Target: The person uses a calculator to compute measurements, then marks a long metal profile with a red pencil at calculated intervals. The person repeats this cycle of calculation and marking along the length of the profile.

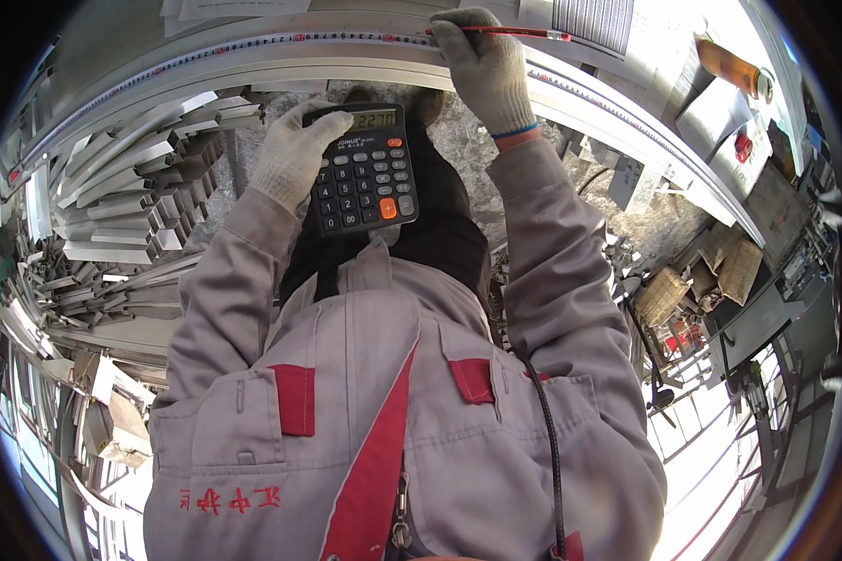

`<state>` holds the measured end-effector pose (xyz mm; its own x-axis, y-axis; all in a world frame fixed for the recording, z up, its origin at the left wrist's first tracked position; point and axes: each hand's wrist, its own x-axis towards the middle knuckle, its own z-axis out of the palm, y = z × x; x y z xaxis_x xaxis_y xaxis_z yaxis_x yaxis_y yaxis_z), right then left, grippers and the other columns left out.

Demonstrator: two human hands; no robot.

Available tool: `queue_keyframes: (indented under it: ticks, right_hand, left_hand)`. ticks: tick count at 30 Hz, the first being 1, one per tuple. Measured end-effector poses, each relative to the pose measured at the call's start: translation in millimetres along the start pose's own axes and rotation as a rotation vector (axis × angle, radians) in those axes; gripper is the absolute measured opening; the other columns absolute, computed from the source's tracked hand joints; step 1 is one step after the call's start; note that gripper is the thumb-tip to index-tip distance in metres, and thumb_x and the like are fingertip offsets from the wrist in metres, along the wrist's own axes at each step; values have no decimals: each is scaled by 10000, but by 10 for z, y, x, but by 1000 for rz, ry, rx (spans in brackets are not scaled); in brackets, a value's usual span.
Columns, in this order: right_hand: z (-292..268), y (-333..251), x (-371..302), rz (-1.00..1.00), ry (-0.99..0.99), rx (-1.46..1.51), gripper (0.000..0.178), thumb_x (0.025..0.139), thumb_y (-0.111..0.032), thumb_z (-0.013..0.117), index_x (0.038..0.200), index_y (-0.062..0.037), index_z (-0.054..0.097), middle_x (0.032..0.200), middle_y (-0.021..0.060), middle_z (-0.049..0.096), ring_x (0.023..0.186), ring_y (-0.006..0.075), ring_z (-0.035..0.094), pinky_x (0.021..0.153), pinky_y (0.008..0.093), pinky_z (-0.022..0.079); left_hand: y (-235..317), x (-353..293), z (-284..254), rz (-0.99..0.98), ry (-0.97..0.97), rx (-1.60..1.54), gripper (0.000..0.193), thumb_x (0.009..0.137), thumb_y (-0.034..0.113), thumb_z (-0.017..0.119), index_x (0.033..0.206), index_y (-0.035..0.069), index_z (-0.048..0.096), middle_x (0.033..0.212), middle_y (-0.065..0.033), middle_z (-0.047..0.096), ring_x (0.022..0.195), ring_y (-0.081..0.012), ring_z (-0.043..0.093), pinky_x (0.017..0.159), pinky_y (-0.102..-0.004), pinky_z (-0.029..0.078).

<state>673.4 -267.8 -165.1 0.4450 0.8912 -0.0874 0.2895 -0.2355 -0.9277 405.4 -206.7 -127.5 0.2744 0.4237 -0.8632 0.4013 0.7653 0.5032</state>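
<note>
My left hand (293, 157), in a pale knit glove, grips a black calculator (354, 178) by its upper left side, thumb across the edge of its lit display. The calculator is held above my lap, its keys facing up. My right hand (486, 77), gloved the same way with a blue cuff band, holds a slim red pencil (533, 34) lying roughly level between its fingers. That hand is over a long tape measure (225, 47), which is stretched along a pale metal bar (253, 67) and partly hidden behind the glove.
Stacked metal profiles (145, 178) lie to the left. Papers (239, 7) and a ribbed grey pad (594, 21) are on the bench beyond the tape. An orange-brown bottle (732, 67) lies at the far right. Cardboard boxes (664, 294) stand lower right.
</note>
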Motion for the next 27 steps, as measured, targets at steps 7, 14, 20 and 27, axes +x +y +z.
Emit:
queue_keyframes:
  ticks: [7,14,20,27]
  right_hand:
    - [44,80,-18,-27,22,-74,136,1054,-139,728,1106,-14,723,888,115,750,835,206,732,761,361,585]
    - [36,84,-29,-11,15,-106,144,1053,-151,729,1108,-17,723,873,117,737,825,214,723,754,373,579]
    - [23,68,-21,-51,21,-141,136,1045,-140,728,1102,-16,725,877,124,741,825,225,726,753,381,580]
    - [43,126,-45,-32,21,-62,164,1058,-158,736,1140,-16,742,939,113,779,863,190,745,769,347,594]
  left_hand:
    - [6,-11,20,-23,29,-4,271,966,237,830,1170,66,782,1019,-22,770,826,-99,726,728,-255,590]
    - [-29,13,-34,-7,-7,-23,259,967,225,824,1158,56,780,996,-22,766,836,-94,721,726,-252,589]
    - [-23,3,-62,9,-14,-18,241,973,227,815,1137,52,787,995,-19,769,832,-91,718,731,-255,589]
    - [2,-4,-72,-5,17,38,252,971,226,817,1144,47,786,1001,-16,772,832,-91,718,731,-253,587]
